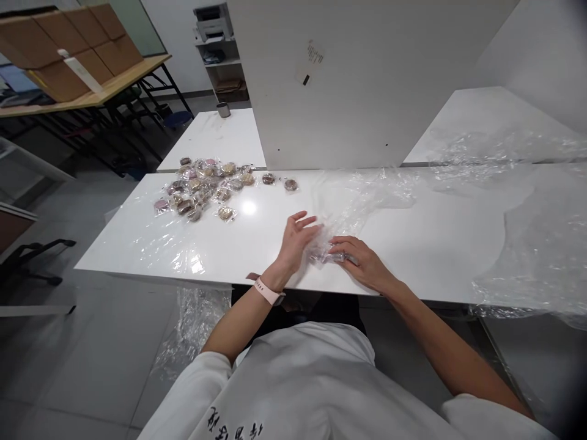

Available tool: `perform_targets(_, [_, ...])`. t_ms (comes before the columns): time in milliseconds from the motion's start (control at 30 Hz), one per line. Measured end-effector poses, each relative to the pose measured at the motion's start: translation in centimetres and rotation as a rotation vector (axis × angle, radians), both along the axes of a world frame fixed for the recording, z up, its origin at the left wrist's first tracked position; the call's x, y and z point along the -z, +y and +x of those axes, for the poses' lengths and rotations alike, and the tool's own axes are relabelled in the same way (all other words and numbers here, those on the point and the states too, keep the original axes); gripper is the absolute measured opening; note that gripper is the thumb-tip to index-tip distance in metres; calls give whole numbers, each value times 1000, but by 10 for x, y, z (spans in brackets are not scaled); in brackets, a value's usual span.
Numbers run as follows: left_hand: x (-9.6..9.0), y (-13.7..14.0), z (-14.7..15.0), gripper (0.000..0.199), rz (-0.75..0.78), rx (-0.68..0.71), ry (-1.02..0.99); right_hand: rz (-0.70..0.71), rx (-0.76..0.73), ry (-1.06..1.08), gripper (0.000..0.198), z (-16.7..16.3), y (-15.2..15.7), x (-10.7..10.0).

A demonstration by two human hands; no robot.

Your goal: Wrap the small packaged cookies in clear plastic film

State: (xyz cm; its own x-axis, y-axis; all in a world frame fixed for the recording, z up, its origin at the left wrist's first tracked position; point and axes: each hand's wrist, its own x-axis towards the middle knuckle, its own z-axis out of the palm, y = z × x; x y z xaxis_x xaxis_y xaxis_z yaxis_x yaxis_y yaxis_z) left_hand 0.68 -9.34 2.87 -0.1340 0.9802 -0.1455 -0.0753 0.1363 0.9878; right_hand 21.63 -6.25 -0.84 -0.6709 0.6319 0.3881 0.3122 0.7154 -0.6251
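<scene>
My left hand (pixel 295 243), wearing a pink-banded watch (pixel 266 291), hovers at the near part of the white table with its fingers spread. Just right of it, crumpled clear plastic film (pixel 321 252) lies bunched on the tabletop. My right hand (pixel 360 261) has its fingers curled over this film and grips it; whether something is wrapped inside cannot be made out. Away to the left lies a loose group of small round sweets or cookies (pixel 195 184) in clear wrappers, brown, pink and pale yellow. One wrapped cookie (pixel 290 184) lies apart, beyond my left hand.
A tall white panel (pixel 358 85) stands along the table's (pixel 440 250) back edge. More clear film (pixel 545 244) spreads over the right end and hangs off the front. Plastic film (pixel 197 324) also hangs at the left front. A metal cup (pixel 223 110) stands on the table behind.
</scene>
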Motion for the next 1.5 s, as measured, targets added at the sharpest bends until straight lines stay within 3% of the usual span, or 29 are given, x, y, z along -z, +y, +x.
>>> perform_targets(100, [-9,-5,14,55,60,289,-13,20,1,19,22,1,0,0])
perform_targets(200, [-16,-15,11,59,122,565,185,-16,14,22,20,6,-4,-2])
perform_targets(333, [-13,-30,-1,70,310,696,515,-153,39,8,15,19,-15,-7])
perform_targets(433, [-4,-33,-3,60,300,681,512,-233,100,5,16,25,-26,-10])
perform_targets(567, [-2,-20,1,39,218,631,487,-219,263,61,19,17,-39,-7])
perform_targets(833, [-11,40,15,32,64,649,560,72,631,68,22,0,-21,0])
perform_targets(933, [-5,51,25,21,84,528,757,165,556,0,24,7,-13,1])
perform_targets(1033, [3,49,33,21,243,306,970,198,363,-117,37,19,-11,3])
perform_targets(1100, [8,40,33,11,365,269,979,211,296,-150,44,26,-10,5])
perform_targets(1167, [10,27,29,10,433,342,861,241,289,-138,41,29,-10,6])
perform_targets(1233, [9,15,22,19,401,386,673,263,287,-115,37,30,-8,7])
perform_targets(1400, [-2,15,7,48,47,185,291,239,222,-65,35,30,-7,7])
perform_targets(1433, [-5,21,7,52,35,210,264,228,210,-61,35,30,-8,7])
perform_targets(1500, [-10,30,9,51,78,396,274,214,200,-63,33,32,-11,6])
